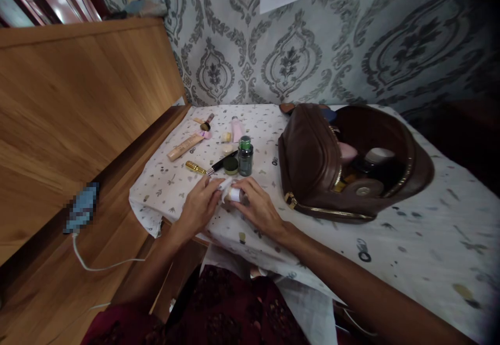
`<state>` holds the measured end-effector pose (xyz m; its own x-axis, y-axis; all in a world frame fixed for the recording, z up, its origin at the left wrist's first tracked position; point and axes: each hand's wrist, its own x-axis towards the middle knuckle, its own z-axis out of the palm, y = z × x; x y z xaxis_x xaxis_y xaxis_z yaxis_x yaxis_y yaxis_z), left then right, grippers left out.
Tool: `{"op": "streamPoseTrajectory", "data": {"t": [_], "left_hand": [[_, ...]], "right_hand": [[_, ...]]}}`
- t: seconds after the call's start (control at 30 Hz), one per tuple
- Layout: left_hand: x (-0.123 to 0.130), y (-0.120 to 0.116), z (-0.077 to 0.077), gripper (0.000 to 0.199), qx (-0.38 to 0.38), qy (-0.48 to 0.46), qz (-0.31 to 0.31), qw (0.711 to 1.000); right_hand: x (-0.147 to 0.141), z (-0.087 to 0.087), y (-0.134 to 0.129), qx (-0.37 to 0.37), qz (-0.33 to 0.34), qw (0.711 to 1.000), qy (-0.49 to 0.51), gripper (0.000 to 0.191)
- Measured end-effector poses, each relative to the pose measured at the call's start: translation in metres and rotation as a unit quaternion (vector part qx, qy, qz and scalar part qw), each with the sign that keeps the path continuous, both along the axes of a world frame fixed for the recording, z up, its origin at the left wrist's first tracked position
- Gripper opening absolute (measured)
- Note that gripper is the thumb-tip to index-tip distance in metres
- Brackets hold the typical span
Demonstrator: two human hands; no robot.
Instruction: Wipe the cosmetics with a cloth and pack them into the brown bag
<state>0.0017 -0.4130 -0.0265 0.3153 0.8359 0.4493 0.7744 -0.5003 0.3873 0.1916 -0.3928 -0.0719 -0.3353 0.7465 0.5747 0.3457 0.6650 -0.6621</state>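
Near the table's front edge, my right hand (255, 204) is closed around a small bottle with a white label (235, 194), lying on its side. My left hand (201, 201) meets it from the left, its fingers pinched on a thin white piece, perhaps a tissue (224, 184), against the bottle's end. Just beyond my fingers stand a dark green bottle with a green cap (245, 157) and a low round dark jar (230, 165). A black pen-like stick (221, 163) and a gold tube (195, 167) lie beside them.
A brown leather bag (308, 152) stands unzipped on the right, with cosmetics inside. Farther back lie a beige tube (185, 147), a makeup brush (207, 123) and a pink tube (236, 129). A wooden panel (97, 84) borders the table's left; patterned wallpaper (250, 48) rises behind.
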Motion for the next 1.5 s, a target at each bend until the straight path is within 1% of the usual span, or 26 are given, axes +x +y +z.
{"op": "streamPoseTrajectory", "data": {"t": [0.1, 0.17, 0.23, 0.3, 0.43, 0.5, 0.53, 0.6, 0.73, 0.8, 0.83, 0.93, 1.03, 1.1, 1.2, 1.3, 1.37, 1.43, 1.5], "left_hand": [[-0.020, 0.006, 0.009, 0.023, -0.031, 0.033, 0.045, 0.998], [-0.034, 0.008, 0.015, 0.020, -0.049, 0.053, 0.055, 0.996], [-0.041, 0.008, 0.019, 0.020, -0.061, 0.069, 0.056, 0.994], [-0.039, 0.003, 0.023, 0.019, -0.070, 0.078, 0.053, 0.993], [-0.013, -0.008, 0.028, 0.017, -0.084, 0.084, 0.012, 0.993], [-0.004, -0.010, 0.030, 0.017, -0.084, 0.087, -0.006, 0.993], [-0.003, -0.009, 0.031, 0.017, -0.084, 0.090, -0.010, 0.992], [-0.010, -0.003, 0.031, 0.018, -0.086, 0.095, -0.008, 0.992], [-0.043, 0.018, 0.028, 0.022, -0.107, 0.090, 0.009, 0.990], [-0.054, 0.025, 0.024, 0.023, -0.098, 0.068, 0.020, 0.993], [-0.056, 0.026, 0.020, 0.022, -0.084, 0.050, 0.031, 0.995], [-0.046, 0.022, 0.003, 0.014, -0.026, -0.008, 0.070, 0.997], [-0.028, 0.012, -0.016, 0.017, 0.009, -0.027, 0.094, 0.995], [-0.019, 0.004, -0.025, 0.016, 0.006, -0.022, 0.094, 0.995], [-0.016, -0.006, -0.031, 0.012, -0.020, -0.002, 0.096, 0.995], [-0.023, -0.011, -0.031, 0.011, -0.044, 0.011, 0.104, 0.994], [-0.031, -0.009, -0.030, 0.010, -0.055, -0.012, 0.108, 0.993], [-0.038, -0.003, -0.029, 0.009, -0.069, -0.075, 0.118, 0.988], [-0.045, 0.006, -0.027, 0.007, -0.116, -0.189, 0.128, 0.967]], "right_hand": [[0.002, -0.001, -0.001, 0.049, 0.010, 0.999, -0.021, 0.028], [0.002, -0.002, -0.002, 0.071, 0.013, 0.997, -0.038, 0.028], [0.002, -0.001, -0.002, 0.092, 0.016, 0.994, -0.058, 0.028], [0.001, 0.000, -0.003, 0.114, 0.023, 0.990, -0.079, 0.028], [0.001, 0.005, -0.005, 0.160, 0.045, 0.981, -0.102, 0.025], [0.001, 0.006, -0.006, 0.165, 0.050, 0.979, -0.108, 0.023], [0.001, 0.006, -0.006, 0.160, 0.049, 0.979, -0.111, 0.022], [0.001, 0.003, -0.005, 0.149, 0.040, 0.982, -0.111, 0.020], [0.004, -0.001, -0.001, 0.099, 0.031, 0.991, -0.088, 0.019], [0.004, -0.002, 0.001, 0.055, 0.029, 0.996, -0.059, 0.018], [0.003, -0.003, 0.002, 0.032, 0.024, 0.998, -0.041, 0.018], [0.000, -0.005, 0.004, -0.048, 0.002, 0.999, 0.015, 0.021], [-0.005, -0.007, 0.006, -0.148, -0.014, 0.986, 0.076, 0.025], [-0.006, -0.008, 0.007, -0.214, -0.013, 0.971, 0.109, 0.028], [-0.006, -0.007, 0.009, -0.290, 0.002, 0.945, 0.152, 0.034], [-0.006, -0.003, 0.010, -0.319, 0.011, 0.928, 0.191, 0.040], [-0.006, -0.001, 0.011, -0.318, 0.024, 0.923, 0.216, 0.043], [-0.006, 0.001, 0.012, -0.314, 0.045, 0.918, 0.239, 0.044], [-0.005, 0.003, 0.013, -0.309, 0.061, 0.914, 0.256, 0.044]]}}
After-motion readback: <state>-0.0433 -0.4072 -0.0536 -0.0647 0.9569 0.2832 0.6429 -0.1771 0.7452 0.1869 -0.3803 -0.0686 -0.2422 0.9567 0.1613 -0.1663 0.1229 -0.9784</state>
